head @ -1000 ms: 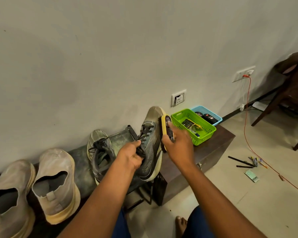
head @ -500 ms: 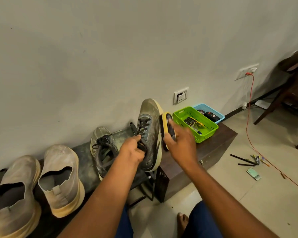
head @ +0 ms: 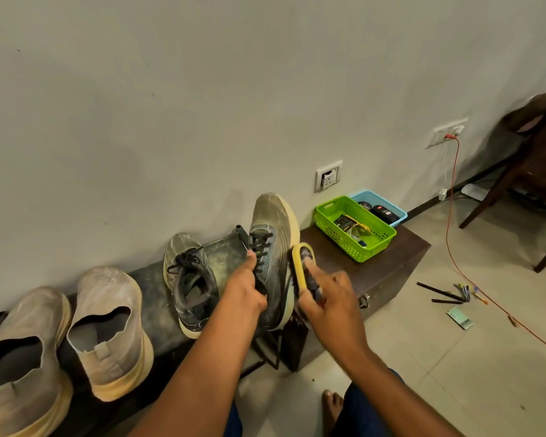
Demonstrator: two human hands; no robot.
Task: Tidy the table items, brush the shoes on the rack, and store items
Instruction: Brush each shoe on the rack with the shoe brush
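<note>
Head view, frame centre: your left hand (head: 245,293) grips one dusty mesh sneaker (head: 273,247) — right hand (head: 327,302) curled round one yellow brush (head: 300,268); three shoes on the rack (head: 227,247).

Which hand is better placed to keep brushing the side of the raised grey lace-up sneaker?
The right hand: it already grips the yellow-backed shoe brush against the raised grey lace-up sneaker. The left hand is occupied gripping that sneaker by its laced opening, holding it up.
</note>
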